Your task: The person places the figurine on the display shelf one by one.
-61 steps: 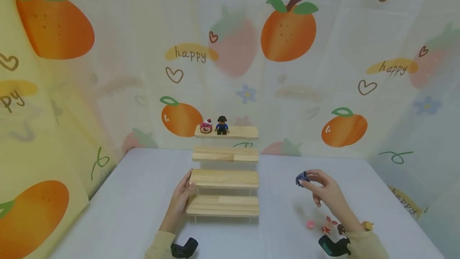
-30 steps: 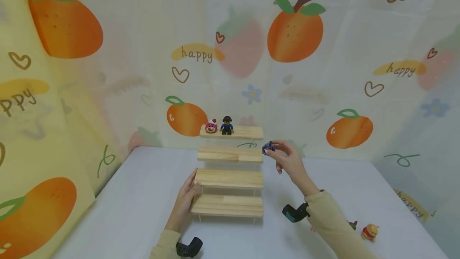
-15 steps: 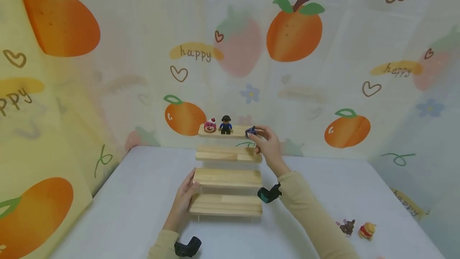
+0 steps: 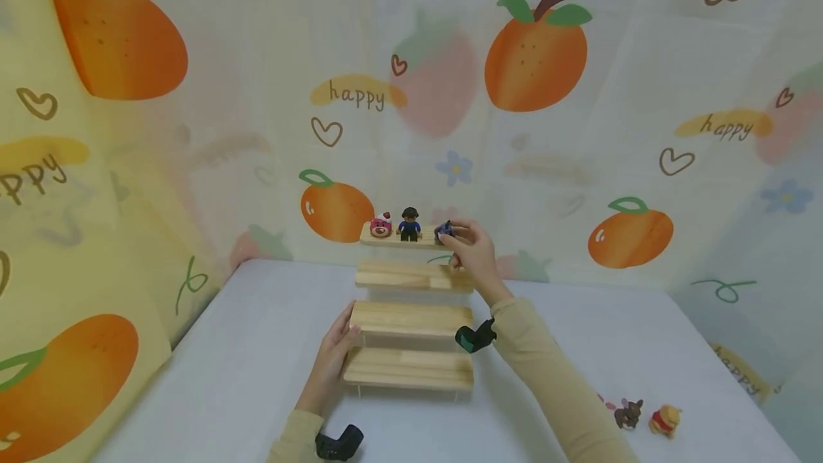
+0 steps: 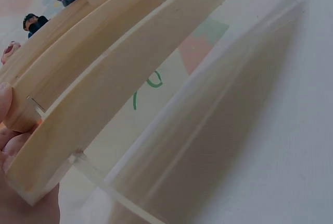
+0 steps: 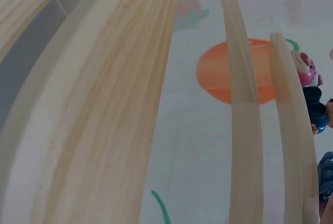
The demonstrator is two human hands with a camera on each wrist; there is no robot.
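My right hand (image 4: 476, 256) pinches a small dark blue toy figurine (image 4: 443, 232) at the right part of the top board of a tiered wooden display stand (image 4: 411, 316). In the right wrist view, the figurine (image 6: 325, 179) sits right at that board's surface, partly cut off by the frame edge. Left of it on the same board are a toy figure in a blue top and dark cap (image 4: 408, 226) and a pink bear-face figurine (image 4: 381, 226). My left hand (image 4: 329, 359) grips the stand's left end at the second board from the bottom; its thumb (image 5: 4, 101) shows on the wood.
On the white table (image 4: 225, 377), a brown animal figurine (image 4: 629, 414) and a yellow bear figurine in red (image 4: 665, 421) lie at the front right. Something pink beside them is mostly behind my right sleeve (image 4: 553, 377). A fruit-print cloth (image 4: 546, 184) hangs behind the stand.
My right hand has carried the blue figurine from above the table's right side leftward and up to the top board, then slightly further left. The left hand keeps its grip on the stand.
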